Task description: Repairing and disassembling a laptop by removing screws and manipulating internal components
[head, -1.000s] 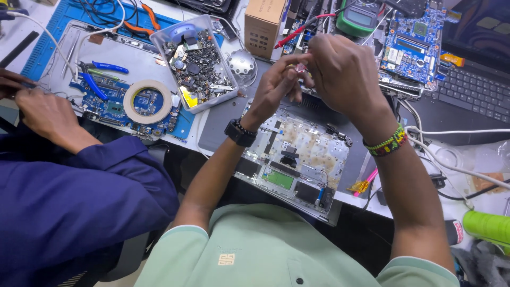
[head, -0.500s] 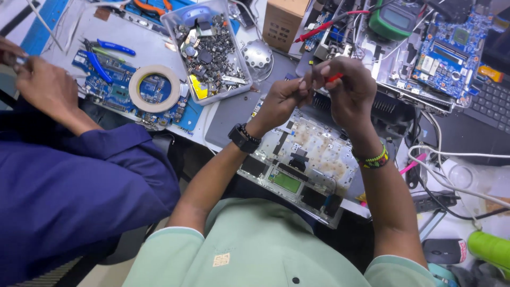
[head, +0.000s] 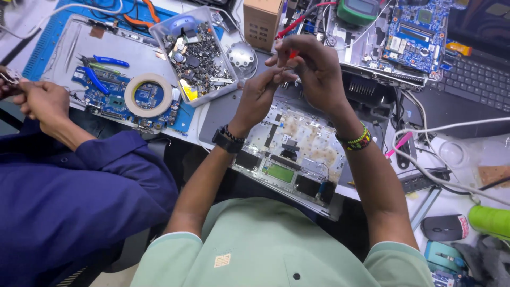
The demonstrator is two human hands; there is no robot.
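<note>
2 hands meet above the opened laptop base (head: 297, 154) in the middle of the tabletop (head: 457, 154); the right hand (head: 313, 69) has its grip closed on a slim red-handled tool (head: 291, 53), and only a short red stretch shows between the fingers, so its long axis and tip cannot be told with certainty; the left hand (head: 260, 95) comes up from the near left with pinched fingertips touching the right hand's fingers just below the red handle, and whether it has hold of some small part cannot be told; both hands are raised clear of the laptop base, which lies directly beneath and slightly nearer, its long side slanting from far left to near right; the left hand is the lower and nearer of the 2 to its exposed interior.

Left of the hands stands a clear plastic tray of small parts (head: 196, 58), with a roll of tape (head: 148, 95) on a blue circuit board (head: 114, 98) further left; a cardboard box (head: 262, 21) sits far behind the hands, another blue motherboard (head: 419, 32) to the far right, and white cables (head: 451, 127) trail at the right; a co-worker's hand (head: 45, 101) works at the left edge, well apart.
</note>
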